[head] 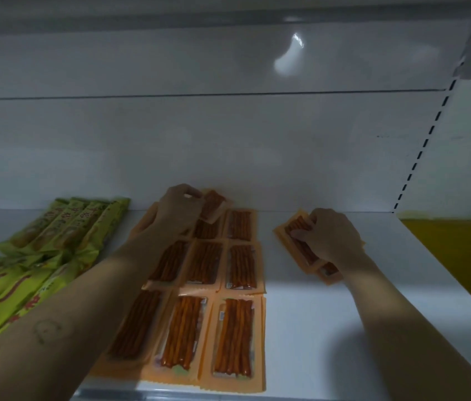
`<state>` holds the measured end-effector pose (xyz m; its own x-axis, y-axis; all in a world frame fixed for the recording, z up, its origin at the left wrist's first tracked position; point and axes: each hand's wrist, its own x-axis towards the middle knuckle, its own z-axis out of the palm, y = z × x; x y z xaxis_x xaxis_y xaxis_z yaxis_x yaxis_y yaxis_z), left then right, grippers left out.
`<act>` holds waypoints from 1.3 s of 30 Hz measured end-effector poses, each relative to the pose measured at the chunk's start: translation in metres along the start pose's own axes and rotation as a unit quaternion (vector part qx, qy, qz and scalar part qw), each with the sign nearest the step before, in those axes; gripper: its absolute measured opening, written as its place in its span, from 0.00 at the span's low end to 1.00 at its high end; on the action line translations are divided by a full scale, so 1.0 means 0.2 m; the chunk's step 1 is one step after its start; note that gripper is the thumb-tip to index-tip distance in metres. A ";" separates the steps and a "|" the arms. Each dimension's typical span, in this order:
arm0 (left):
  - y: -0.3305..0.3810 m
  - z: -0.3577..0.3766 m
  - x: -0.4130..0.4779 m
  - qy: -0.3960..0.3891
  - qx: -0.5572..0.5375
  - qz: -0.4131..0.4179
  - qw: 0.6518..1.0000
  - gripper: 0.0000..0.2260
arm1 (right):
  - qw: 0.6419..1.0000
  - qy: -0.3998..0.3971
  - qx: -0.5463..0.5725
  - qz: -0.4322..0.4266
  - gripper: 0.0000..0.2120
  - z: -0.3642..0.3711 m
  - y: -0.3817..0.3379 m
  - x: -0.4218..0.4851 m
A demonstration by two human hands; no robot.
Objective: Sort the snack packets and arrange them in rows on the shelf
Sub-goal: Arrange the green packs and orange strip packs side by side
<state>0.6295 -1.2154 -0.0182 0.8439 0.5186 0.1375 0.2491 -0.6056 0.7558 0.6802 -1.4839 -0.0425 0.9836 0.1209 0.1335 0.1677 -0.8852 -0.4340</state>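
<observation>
Filling out the back of the orange block looks to be the step in hand. The person's left hand [180, 211] reaches deep onto the shelf [329, 328], fingers curled and pinching a tilted packet [214, 204] of orange sticks by its left edge. That packet hangs askew over the rearmost row of the orange grid [214, 285], which lies flat in three columns running to the shelf's front edge.

The right hand [331, 238] sits well to the right of the grid. Its fingers are bent down over a spare stack [296, 235] of the same orange packets (two at least; I cannot count more under the palm). The stack rests slantwise on the shelf, apart from the grid. Green packets [63, 227] are banked in their own overlapping rows at the far left, so the sorting by kind seems largely done. A yellow patch [459, 256] shows beyond the right-hand upright; what it is I cannot tell.

Next, I'd judge, the tilted packet wants turning square with its neighbours and laying flat near the back wall, without nudging the packets under the wrist. Then the spare stack calls for dealing out as a fourth column beside the grid.
</observation>
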 end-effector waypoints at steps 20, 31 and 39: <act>-0.06 0.02 -0.03 -0.115 0.384 0.280 0.872 0.14 | 0.939 -0.033 0.342 0.025 0.12 0.06 -0.28 0.13; -0.16 -0.03 -0.02 -0.155 0.362 0.296 0.870 0.18 | 0.982 -0.050 0.183 0.021 0.12 0.29 -0.38 0.21; -0.15 -0.05 -0.02 -0.175 0.371 0.300 0.862 0.18 | 0.997 -0.021 0.068 -0.020 0.24 0.30 -0.42 0.20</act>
<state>0.6137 -1.1936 -0.0346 0.9857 -0.1565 0.0617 -0.1557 -0.9876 -0.0182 0.7090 -1.3782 -0.0553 0.9774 0.1760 0.1172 0.2115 -0.8102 -0.5467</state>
